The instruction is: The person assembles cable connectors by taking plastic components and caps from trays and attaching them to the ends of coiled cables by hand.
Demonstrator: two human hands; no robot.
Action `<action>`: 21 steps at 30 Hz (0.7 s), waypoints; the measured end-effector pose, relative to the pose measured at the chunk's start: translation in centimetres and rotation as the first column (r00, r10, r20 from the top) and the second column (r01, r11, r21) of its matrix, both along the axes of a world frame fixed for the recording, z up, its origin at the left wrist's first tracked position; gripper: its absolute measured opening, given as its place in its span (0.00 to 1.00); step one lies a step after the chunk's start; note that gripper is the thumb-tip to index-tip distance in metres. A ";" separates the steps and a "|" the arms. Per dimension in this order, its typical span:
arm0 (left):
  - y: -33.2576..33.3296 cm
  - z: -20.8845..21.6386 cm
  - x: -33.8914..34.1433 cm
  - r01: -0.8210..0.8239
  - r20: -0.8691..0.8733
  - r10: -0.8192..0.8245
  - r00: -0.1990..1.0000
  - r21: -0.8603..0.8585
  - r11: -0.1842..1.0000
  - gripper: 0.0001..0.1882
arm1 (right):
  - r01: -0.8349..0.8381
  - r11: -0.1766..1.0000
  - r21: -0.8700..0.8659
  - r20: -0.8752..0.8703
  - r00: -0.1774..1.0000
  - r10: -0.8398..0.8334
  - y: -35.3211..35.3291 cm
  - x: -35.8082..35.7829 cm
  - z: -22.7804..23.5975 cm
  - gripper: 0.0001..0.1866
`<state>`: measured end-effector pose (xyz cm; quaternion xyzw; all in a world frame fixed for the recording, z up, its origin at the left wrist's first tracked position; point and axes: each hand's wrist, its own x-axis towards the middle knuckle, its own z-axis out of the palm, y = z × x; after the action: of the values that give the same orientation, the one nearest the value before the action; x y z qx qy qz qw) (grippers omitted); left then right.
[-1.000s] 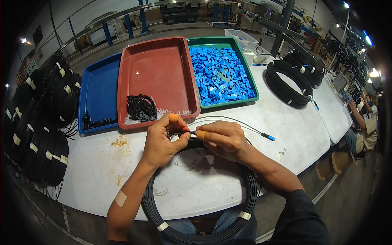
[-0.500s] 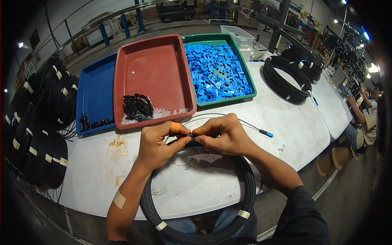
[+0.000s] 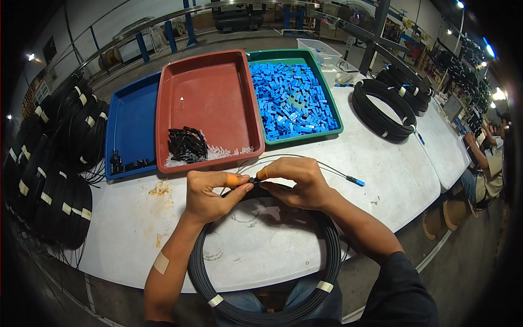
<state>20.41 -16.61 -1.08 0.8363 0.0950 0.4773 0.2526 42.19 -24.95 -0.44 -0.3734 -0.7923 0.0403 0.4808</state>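
Both your hands pinched: left hand (image 3: pixel 210 192), right hand (image 3: pixel 297 182) holding thin cable end (image 3: pixel 251 180) above coil (image 3: pixel 267 261) at table's (image 3: pixel 392 180) near edge. Light, springy, kink-prone; grip close behind tip.

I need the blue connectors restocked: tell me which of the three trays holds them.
The green tray, rightmost of the three, is filled with small blue pieces. The red tray holds black and clear bits; the blue tray only a few black ones.

Bare table (image 3: pixel 392 174) right of hands, red tray (image 3: pixel 210 103) just ahead, cable coils (image 3: pixel 49 163) crowding left
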 end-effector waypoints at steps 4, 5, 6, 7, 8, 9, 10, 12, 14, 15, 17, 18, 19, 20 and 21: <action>-0.2 0.2 0.1 0.006 -0.052 -0.027 0.998 -0.359 0.933 0.06 | 0.049 0.983 0.179 0.020 0.998 -0.054 0.5 0.4 -0.6 0.15; -0.2 0.1 0.2 0.015 -0.058 -0.044 0.997 -0.430 0.903 0.05 | 0.056 0.976 0.211 0.074 0.995 -0.073 0.4 0.4 -0.5 0.14; 0.0 -0.1 0.2 0.015 -0.058 -0.044 0.997 -0.433 0.901 0.05 | 0.061 0.968 0.243 0.128 0.987 -0.094 0.2 0.5 -0.3 0.13; 0.3 -0.1 0.2 0.036 -0.044 -0.047 0.998 -0.219 0.975 0.06 | 0.061 0.968 0.242 0.126 0.988 -0.094 0.2 0.4 -0.3 0.13; 0.4 -0.1 0.1 0.053 -0.031 -0.053 0.998 0.006 0.999 0.07 | 0.020 1.000 0.012 0.002 1.000 -0.020 0.0 0.3 -0.3 0.11; 0.3 0.1 0.0 0.054 -0.032 -0.054 0.998 0.006 0.999 0.07 | -0.054 0.976 -0.210 -0.135 0.991 0.025 -0.1 0.2 -0.2 0.10; 0.1 0.3 -0.2 0.060 -0.068 -0.059 0.996 0.026 0.998 0.06 | -0.041 0.936 -0.351 -0.157 0.987 -0.016 -0.4 0.1 0.3 0.09; 0.1 0.3 -0.1 0.068 -0.102 -0.063 0.993 0.044 0.997 0.06 | -0.118 0.886 -0.449 -0.258 0.966 -0.002 -0.2 0.5 0.0 0.10; 0.2 0.0 -0.1 0.044 -0.055 -0.046 0.997 -0.029 0.999 0.06 | -0.184 0.861 -0.475 -0.346 0.938 0.010 0.1 0.5 -0.6 0.10; 0.2 -0.1 -0.1 0.033 -0.032 -0.035 0.999 -0.066 0.997 0.06 | -0.188 0.861 -0.473 -0.347 0.938 0.014 0.1 0.3 -0.5 0.10; -0.1 0.1 -0.1 0.009 -0.060 -0.019 0.998 -0.156 0.988 0.07 | 0.006 0.992 -0.130 -0.124 0.992 -0.022 0.0 -0.1 0.0 0.09; -0.2 0.0 -0.2 0.021 -0.050 -0.039 0.998 -0.329 0.944 0.07 | 0.006 1.000 0.005 -0.051 0.999 -0.006 0.3 0.0 -0.2 0.09; -0.3 0.0 -0.1 0.037 -0.034 -0.062 0.998 -0.491 0.870 0.07 | 0.010 1.000 0.007 -0.049 0.999 -0.010 0.3 0.1 -0.5 0.09; -0.3 0.1 0.1 0.042 -0.033 -0.066 0.997 -0.490 0.871 0.07 | 0.068 0.995 0.068 0.006 0.998 -0.069 0.2 0.1 -0.9 0.09; -0.4 0.2 0.3 0.028 -0.062 -0.054 0.997 -0.361 0.932 0.06 | 0.123 0.984 0.131 0.058 0.990 -0.131 -0.1 0.1 -1.1 0.09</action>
<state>20.67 -17.01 -0.89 0.7942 0.1720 0.4163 0.4078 42.29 -25.00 -1.56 -0.3929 -0.7834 -0.0534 0.4786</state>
